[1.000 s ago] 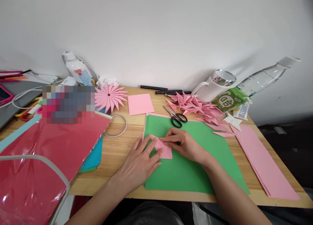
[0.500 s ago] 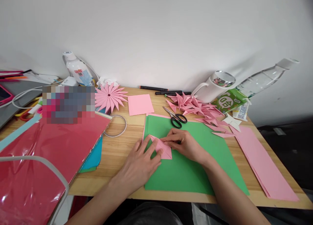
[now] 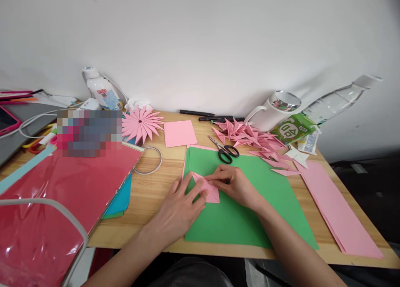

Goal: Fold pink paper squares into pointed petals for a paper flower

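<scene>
A small pink paper (image 3: 213, 194), partly folded with creases showing, lies on a green sheet (image 3: 250, 220). My left hand (image 3: 184, 201) rests over its left side, fingers spread and pressing it down. At the paper's upper right edge, my right hand (image 3: 233, 185) pinches a flap between thumb and fingers. Just beyond that hand lie scissors (image 3: 225, 150) with black handles, blades slightly apart. A square pink sheet (image 3: 180, 133) sits farther back on the wooden table. To its left stands a pink folded-paper pinwheel flower (image 3: 140, 122).
Folded pink paper pieces (image 3: 250, 135) are heaped at the back right, near a white mug (image 3: 271, 111) and a clear bottle (image 3: 337, 98). Long pink strips (image 3: 340, 212) lie right. A tape roll (image 3: 148, 160) and a red plastic-covered pack (image 3: 62, 195) are left. Markers (image 3: 215, 118) lie by the wall.
</scene>
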